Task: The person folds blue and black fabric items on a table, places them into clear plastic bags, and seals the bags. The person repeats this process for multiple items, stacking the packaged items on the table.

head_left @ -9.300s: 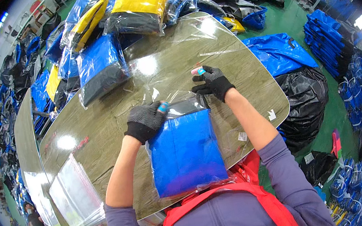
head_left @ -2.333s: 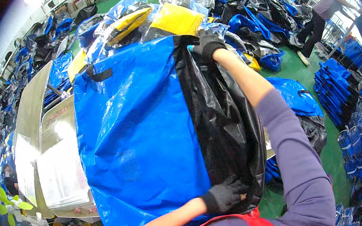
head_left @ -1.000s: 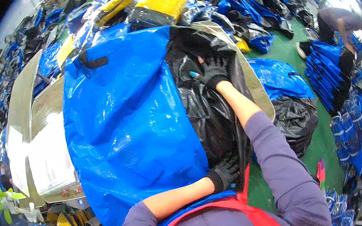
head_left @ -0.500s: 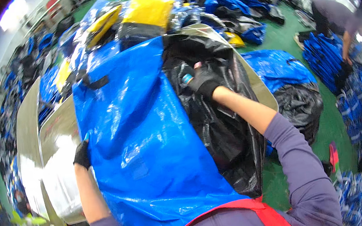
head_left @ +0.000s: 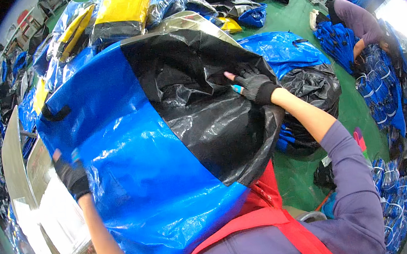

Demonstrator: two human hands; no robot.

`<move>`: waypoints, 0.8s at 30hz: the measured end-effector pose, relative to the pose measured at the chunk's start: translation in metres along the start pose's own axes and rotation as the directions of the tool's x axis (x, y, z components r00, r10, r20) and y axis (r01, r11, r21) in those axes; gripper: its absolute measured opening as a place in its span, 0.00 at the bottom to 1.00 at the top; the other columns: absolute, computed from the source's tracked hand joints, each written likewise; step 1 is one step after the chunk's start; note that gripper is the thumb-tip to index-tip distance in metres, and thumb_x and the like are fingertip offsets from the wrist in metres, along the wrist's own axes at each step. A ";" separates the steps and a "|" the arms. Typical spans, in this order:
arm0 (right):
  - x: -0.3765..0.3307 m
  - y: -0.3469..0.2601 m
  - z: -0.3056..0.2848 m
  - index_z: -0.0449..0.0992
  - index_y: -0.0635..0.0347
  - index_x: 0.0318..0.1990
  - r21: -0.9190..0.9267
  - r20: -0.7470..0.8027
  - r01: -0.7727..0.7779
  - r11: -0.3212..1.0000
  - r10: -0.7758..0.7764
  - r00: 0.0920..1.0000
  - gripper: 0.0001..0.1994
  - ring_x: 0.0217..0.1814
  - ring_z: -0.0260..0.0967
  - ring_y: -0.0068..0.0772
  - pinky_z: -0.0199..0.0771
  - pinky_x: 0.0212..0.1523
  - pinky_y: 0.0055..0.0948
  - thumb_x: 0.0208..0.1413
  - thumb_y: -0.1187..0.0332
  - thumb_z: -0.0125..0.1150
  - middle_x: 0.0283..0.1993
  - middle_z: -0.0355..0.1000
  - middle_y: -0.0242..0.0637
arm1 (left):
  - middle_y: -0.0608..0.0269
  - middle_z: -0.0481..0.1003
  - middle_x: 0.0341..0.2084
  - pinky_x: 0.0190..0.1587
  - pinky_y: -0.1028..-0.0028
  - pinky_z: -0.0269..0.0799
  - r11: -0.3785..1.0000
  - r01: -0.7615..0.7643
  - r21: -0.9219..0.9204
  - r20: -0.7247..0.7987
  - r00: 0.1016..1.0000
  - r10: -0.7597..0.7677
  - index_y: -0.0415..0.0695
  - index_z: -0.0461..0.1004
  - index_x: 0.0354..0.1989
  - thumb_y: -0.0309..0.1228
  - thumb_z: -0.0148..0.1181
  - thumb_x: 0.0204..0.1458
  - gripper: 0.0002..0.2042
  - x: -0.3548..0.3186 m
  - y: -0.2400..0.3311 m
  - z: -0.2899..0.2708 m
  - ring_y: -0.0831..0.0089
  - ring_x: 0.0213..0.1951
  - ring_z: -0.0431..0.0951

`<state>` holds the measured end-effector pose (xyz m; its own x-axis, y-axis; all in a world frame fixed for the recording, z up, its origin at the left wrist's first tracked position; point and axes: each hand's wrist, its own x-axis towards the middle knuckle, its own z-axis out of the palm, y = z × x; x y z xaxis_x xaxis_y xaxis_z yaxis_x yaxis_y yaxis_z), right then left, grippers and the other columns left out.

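Note:
A large glossy blue and black bag lies spread in front of me, its blue part to the left and its black part to the right. A short black strap piece shows near its upper left edge. My right hand, in a dark knit glove with bare fingertips, lies on the black part with fingers stretched; one fingertip has a blue wrap. My left hand, gloved alike, is at the blue part's left edge, fingers apart and a little blurred. The bag's lower edge reaches my red apron.
Under the bag shows a pale, shiny table. Wrapped yellow and black packs are heaped beyond it. Another blue and black bag sits to the right on the green floor. At far right a person bends over blue bundles.
The bag has shifted left and its black part is spread wider. My right hand has moved right and slightly down across it, and my left hand a little left. The view has turned somewhat right.

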<state>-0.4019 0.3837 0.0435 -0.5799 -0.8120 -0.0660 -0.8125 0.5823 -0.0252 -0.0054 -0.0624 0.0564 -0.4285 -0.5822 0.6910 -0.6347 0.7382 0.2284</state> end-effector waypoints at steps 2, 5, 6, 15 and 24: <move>0.005 -0.015 -0.010 0.55 0.35 0.68 0.064 0.035 0.002 0.998 -0.004 0.999 0.28 0.71 0.45 0.61 0.42 0.68 0.55 0.61 0.44 0.40 0.67 0.53 0.57 | 0.46 0.64 0.59 0.65 0.56 0.52 0.916 -0.288 -0.279 0.322 0.871 0.372 0.44 0.64 0.60 0.37 0.56 0.52 0.26 -0.009 0.099 0.004 0.51 0.63 0.60; -0.008 -0.010 -0.038 0.67 0.44 0.61 0.279 -0.207 0.119 0.953 -0.062 0.976 0.25 0.62 0.61 0.55 0.59 0.62 0.43 0.59 0.48 0.46 0.56 0.66 0.57 | 0.46 0.51 0.67 0.69 0.55 0.36 0.616 -0.439 -0.654 0.395 0.496 0.773 0.52 0.54 0.68 0.53 0.55 0.51 0.36 -0.033 0.215 0.024 0.47 0.69 0.46; -0.019 -0.001 -0.051 0.70 0.48 0.55 0.438 -0.279 0.020 0.899 0.115 0.953 0.21 0.55 0.66 0.53 0.64 0.56 0.43 0.58 0.50 0.49 0.50 0.69 0.55 | 0.46 0.49 0.68 0.69 0.53 0.34 0.535 -0.499 -0.682 0.356 0.412 0.839 0.53 0.55 0.67 0.58 0.50 0.51 0.37 -0.038 0.237 0.030 0.47 0.69 0.44; -0.170 -0.056 -0.076 0.76 0.63 0.36 0.883 0.427 -0.458 0.100 0.235 0.873 0.24 0.26 0.66 0.25 0.69 0.33 0.30 0.60 0.46 0.51 0.26 0.73 0.32 | 0.48 0.57 0.63 0.65 0.44 0.37 0.403 -0.533 -0.744 0.236 0.355 0.905 0.47 0.56 0.65 0.56 0.54 0.48 0.39 -0.076 0.344 0.022 0.48 0.66 0.51; -0.246 -0.035 -0.084 0.74 0.59 0.19 0.866 0.435 -0.494 0.074 0.374 0.819 0.22 0.13 0.59 0.18 0.56 0.15 0.22 0.57 0.52 0.57 0.14 0.65 0.28 | 0.54 0.56 0.65 0.63 0.35 0.32 0.396 -0.619 -0.679 0.252 0.311 0.916 0.60 0.62 0.63 0.63 0.49 0.48 0.34 -0.113 0.335 0.070 0.46 0.67 0.47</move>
<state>-0.2358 0.5599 0.1447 -0.7533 -0.4302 -0.4974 0.2773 0.4779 -0.8335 -0.2151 0.2269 0.0073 -0.8768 0.4097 0.2515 0.4499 0.8838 0.1285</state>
